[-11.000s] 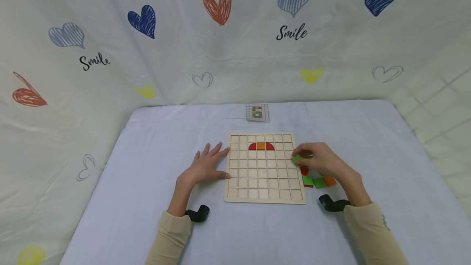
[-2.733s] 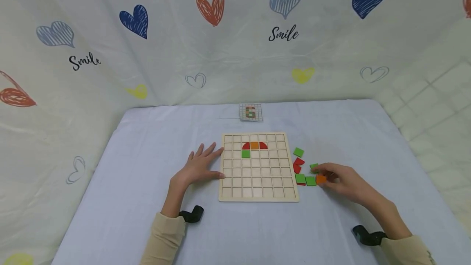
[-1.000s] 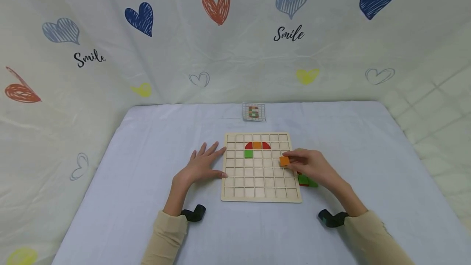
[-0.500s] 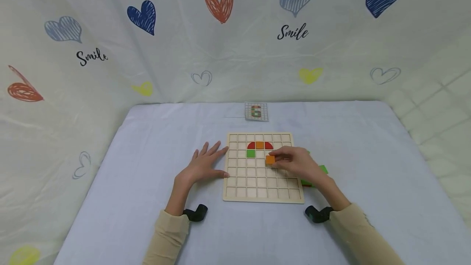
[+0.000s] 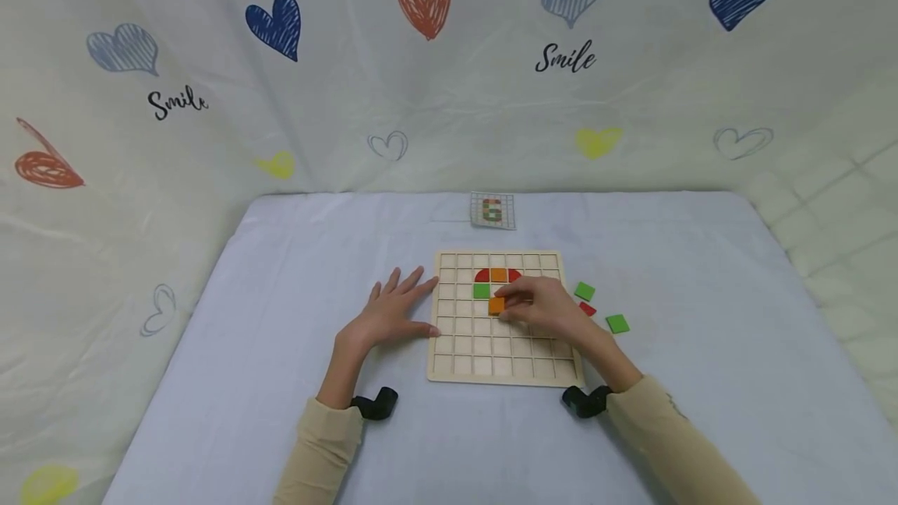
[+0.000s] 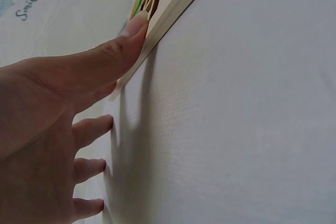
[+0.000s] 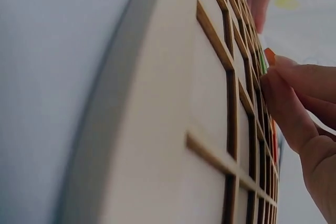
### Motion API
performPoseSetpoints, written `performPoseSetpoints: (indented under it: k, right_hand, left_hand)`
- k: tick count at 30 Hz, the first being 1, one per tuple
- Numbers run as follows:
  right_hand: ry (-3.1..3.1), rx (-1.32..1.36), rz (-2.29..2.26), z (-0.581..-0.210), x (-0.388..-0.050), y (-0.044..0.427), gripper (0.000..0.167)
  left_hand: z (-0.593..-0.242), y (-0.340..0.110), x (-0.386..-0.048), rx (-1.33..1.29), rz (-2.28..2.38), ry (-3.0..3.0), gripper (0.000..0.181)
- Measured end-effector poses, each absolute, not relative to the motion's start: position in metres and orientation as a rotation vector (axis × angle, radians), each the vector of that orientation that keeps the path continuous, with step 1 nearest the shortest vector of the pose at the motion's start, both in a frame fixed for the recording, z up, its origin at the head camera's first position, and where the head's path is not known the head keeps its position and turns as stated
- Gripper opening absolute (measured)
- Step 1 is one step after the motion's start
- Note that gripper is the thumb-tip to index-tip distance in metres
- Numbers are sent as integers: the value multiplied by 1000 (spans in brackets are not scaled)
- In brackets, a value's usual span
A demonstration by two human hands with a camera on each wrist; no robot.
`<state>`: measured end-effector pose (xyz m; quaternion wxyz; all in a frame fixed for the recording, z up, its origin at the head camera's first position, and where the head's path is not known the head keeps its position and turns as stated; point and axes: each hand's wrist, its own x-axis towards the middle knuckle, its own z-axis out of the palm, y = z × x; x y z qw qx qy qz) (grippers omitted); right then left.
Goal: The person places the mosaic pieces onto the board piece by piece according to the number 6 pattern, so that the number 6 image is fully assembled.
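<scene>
A wooden grid board [image 5: 463, 345] lies on the white cloth. Set in its upper part are a red quarter piece [image 5: 482, 276], an orange square [image 5: 499, 275], another red piece [image 5: 514, 275] and a green square [image 5: 481, 291] below the left red one. My right hand [image 5: 547, 306] pinches a second orange square [image 5: 496, 305] over the board's cells, below and right of the green one; in the right wrist view thumb and finger hold its edge [image 7: 270, 56]. My left hand [image 5: 389, 314] has its fingers spread, with thumb and index finger touching the board's left edge [image 6: 173, 14].
A small card [image 5: 493, 210] with a coloured grid figure lies behind the board. Right of the board are a green square [image 5: 585, 291], a red piece [image 5: 587, 309] and another green square [image 5: 618, 323]. My right forearm covers part of that side.
Since the earlier frames, my right hand has picked up an orange square from the right-hand pieces and carried it left over the board. A green square was placed before that. My left hand stays put.
</scene>
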<state>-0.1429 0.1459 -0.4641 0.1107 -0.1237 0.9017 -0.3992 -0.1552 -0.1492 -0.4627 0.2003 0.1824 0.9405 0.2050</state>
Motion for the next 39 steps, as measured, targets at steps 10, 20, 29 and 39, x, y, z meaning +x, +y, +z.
performPoseSetpoints:
  k: [10, 20, 29, 39]
  right_hand:
    - [2679, -511, -1084, -465, -150, 130, 26]
    - [2732, -602, -1044, -467, -152, 123, 24]
    - [2751, -548, -1027, -465, -149, 122, 23]
    - [2764, -564, -1031, -463, -146, 121, 21]
  left_hand:
    - [-463, -148, -157, 491, 549, 2625, 92]
    - [-463, -148, -158, 483, 543, 2623, 92]
    - [-461, -147, -157, 485, 555, 2618, 92]
    - [-461, -147, -157, 500, 564, 2622, 91]
